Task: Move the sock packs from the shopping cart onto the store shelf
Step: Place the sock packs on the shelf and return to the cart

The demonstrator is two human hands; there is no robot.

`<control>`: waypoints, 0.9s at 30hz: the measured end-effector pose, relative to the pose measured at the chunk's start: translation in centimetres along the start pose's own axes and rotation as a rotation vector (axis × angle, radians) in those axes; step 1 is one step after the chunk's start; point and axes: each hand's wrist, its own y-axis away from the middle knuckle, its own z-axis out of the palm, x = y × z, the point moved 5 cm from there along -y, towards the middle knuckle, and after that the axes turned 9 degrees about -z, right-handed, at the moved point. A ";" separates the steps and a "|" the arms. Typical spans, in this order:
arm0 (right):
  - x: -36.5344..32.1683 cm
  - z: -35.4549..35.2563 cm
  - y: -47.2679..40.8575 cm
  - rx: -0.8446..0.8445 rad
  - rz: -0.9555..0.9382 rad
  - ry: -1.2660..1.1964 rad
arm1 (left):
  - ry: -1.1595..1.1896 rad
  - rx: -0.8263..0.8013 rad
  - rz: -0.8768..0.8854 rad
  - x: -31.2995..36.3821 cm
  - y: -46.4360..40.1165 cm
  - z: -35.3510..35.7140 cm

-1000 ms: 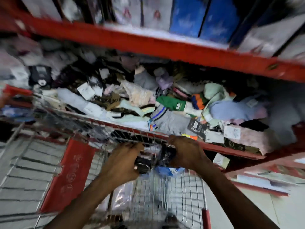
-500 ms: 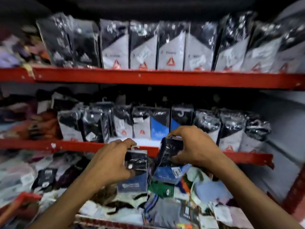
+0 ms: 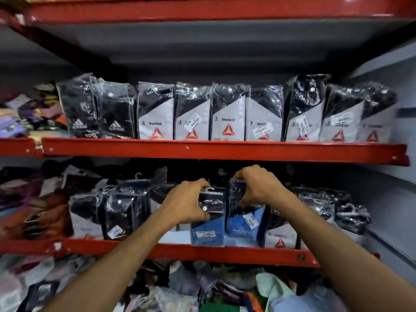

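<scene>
My left hand grips the top of a black-and-blue sock pack that stands upright on the middle red shelf. Beside it, my right hand holds a second black-and-blue sock pack by its upper edge, also upright on that shelf. Both packs sit in a gap of a row of black-and-grey packs. The shopping cart is out of view.
The shelf above carries a full row of black-and-grey packs and black packs at its left. Loose coloured socks pile on the shelf below. A grey side wall closes the right end.
Both hands rose from the cart with a pack each and moved forward to the middle shelf. The view lifted from the cart to the shelves. The packs now stand on the shelf.
</scene>
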 end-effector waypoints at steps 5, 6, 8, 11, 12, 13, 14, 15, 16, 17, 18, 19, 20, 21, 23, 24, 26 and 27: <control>1.6 2.7 -2.3 -0.080 0.010 0.034 | 0.023 -0.009 -0.014 -0.1 -3.1 3.1; 1.9 3.3 -2.6 -0.092 0.014 0.034 | 0.030 -0.011 -0.023 -0.1 -3.7 3.6; 2.7 4.3 -3.0 -0.119 0.023 0.028 | 0.024 -0.035 -0.031 -0.1 -4.7 4.4; 3.5 5.6 -3.4 -0.151 0.027 0.021 | 0.020 -0.083 -0.048 -0.3 -5.6 5.5; 3.9 6.1 -3.6 -0.162 0.028 0.019 | 0.021 -0.105 -0.049 -0.3 -5.8 6.0; 4.1 6.3 -3.7 -0.172 0.026 0.022 | 0.018 -0.121 -0.048 -0.4 -5.9 6.4; 4.2 6.5 -3.7 -0.174 0.021 0.034 | 0.017 -0.130 -0.046 -0.6 -6.0 6.9; 4.4 6.4 -3.8 -0.165 0.012 0.056 | 0.019 -0.135 -0.044 -0.6 -6.0 7.3; 4.5 6.3 -3.8 -0.152 0.003 0.086 | 0.022 -0.142 -0.045 -0.7 -6.0 7.7; 4.6 6.1 -3.7 -0.137 -0.007 0.122 | 0.018 -0.144 -0.045 -0.7 -6.0 7.9; 4.6 5.9 -3.5 -0.120 -0.017 0.150 | 0.002 -0.136 -0.044 -0.8 -5.9 8.1; 4.5 5.8 -3.3 -0.096 -0.031 0.167 | -0.027 -0.116 -0.034 -0.8 -5.8 8.2; 4.5 5.8 -3.0 -0.070 -0.050 0.172 | -0.060 -0.094 -0.018 -0.8 -5.7 8.2; 4.4 5.9 -2.6 -0.046 -0.071 0.167 | -0.089 -0.077 -0.005 -0.7 -5.4 8.3; 4.3 6.5 -1.9 -0.011 -0.113 0.136 | -0.146 -0.061 0.019 -0.4 -4.9 8.6; 4.2 6.9 -1.5 -0.006 -0.131 0.116 | -0.170 -0.053 0.031 -0.2 -4.5 8.7; 4.1 8.0 -0.9 -0.021 -0.153 0.103 | -0.201 -0.033 0.044 -0.1 -3.8 9.1; 4.2 8.6 -0.5 -0.030 -0.157 0.115 | -0.215 -0.017 0.046 -0.1 -3.5 9.0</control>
